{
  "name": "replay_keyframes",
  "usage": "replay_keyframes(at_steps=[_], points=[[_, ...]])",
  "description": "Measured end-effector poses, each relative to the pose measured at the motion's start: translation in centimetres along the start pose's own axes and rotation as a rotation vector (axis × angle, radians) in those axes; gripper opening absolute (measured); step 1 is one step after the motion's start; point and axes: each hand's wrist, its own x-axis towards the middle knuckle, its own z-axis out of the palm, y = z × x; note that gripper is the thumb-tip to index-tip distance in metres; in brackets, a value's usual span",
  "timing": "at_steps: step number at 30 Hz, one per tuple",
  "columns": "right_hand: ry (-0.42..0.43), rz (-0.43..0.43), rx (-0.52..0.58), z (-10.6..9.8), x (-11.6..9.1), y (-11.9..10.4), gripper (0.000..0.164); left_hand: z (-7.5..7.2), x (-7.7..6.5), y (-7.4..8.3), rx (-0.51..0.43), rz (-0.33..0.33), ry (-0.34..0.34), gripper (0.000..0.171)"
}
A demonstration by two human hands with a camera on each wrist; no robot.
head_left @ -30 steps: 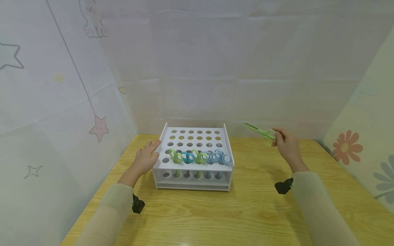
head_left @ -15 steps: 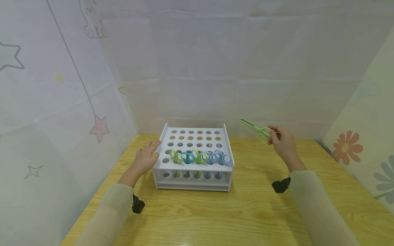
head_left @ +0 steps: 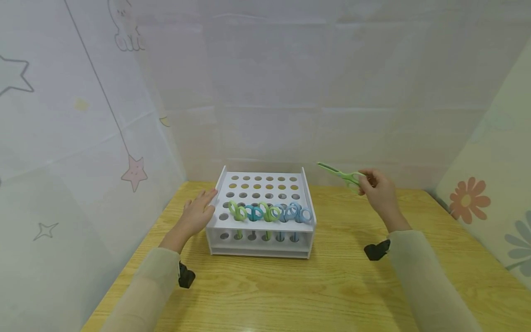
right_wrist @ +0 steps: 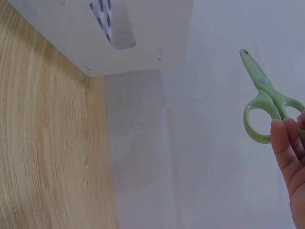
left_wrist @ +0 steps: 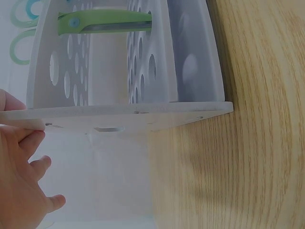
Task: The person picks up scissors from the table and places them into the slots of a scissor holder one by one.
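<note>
A white rack (head_left: 261, 184) with rows of round holes stands on the table. Several scissors hang in its front rows, handles up: green scissors (head_left: 237, 212), teal scissors (head_left: 254, 213), more green ones and light blue scissors (head_left: 298, 213). My left hand (head_left: 195, 211) holds the rack's left side wall; in the left wrist view the wall's edge lies between its digits, with other fingers spread outside. To the right of the rack, my right hand (head_left: 378, 189) pinches light green scissors (right_wrist: 263, 86) by the handle loops in the air, blades closed and pointing left and up.
The rack stands on a wooden table (head_left: 257, 290) near its back edge. A pale sheet (head_left: 265, 92) hangs behind it, and patterned sheets enclose both sides. A lower shelf of the rack (head_left: 259, 246) shows beneath the scissor blades.
My right hand has moved a little left with the green scissors, bringing their tip closer to the rack. My left hand and the rack stay where they were.
</note>
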Motion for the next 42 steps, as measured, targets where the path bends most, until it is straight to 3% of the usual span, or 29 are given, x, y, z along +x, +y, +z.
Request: replay_keyframes(at_steps=[13,23,32,42], points=[[-0.028,0.014,0.103,0.5,0.3,-2.0,0.031,0.1,0.3,-0.1,0.030,-0.044,-0.032,0.053],[-0.003,0.030,0.068,1.3,0.5,-3.0,0.035,0.1,0.2,-0.1,0.034,-0.048,-0.041,0.053],[-0.020,0.019,0.216,1.6,0.4,-4.3,0.029,0.1,0.3,-0.2,0.029,-0.052,-0.045,0.053],[-0.066,0.017,0.354,1.3,-0.3,-7.7,0.028,0.1,0.2,-0.1,0.020,-0.049,-0.045,0.053]])
